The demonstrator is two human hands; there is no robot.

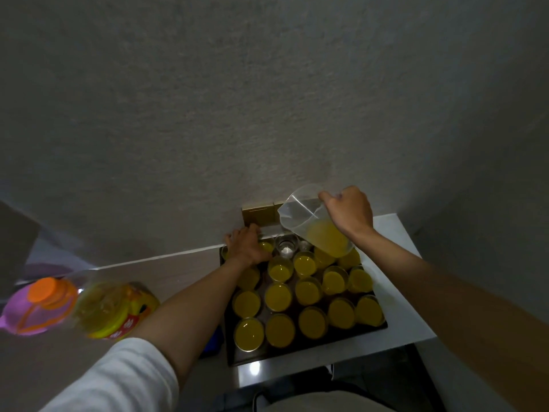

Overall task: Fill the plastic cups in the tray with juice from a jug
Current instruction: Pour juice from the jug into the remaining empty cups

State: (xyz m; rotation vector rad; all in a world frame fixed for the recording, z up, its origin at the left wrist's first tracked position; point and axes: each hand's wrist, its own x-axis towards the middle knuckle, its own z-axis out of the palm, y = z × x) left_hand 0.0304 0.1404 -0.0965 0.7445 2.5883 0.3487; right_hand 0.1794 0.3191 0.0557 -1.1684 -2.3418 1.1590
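A dark tray [246,356] on the white counter holds several plastic cups [279,297] full of yellow juice. One clear cup [286,245] in the back row looks almost empty. My right hand [349,212] grips the handle of a clear jug [312,223], tilted above the back row with a little yellow juice pooled at its base. My left hand [248,243] rests over the tray's back left corner, its fingers curled round a cup there that is mostly hidden.
A large juice bottle [116,310] with an orange cap lies at the left on the counter, beside a purple object [17,310]. A gold wall plate [258,215] sits behind the tray. The counter's front edge [297,379] runs just below the tray.
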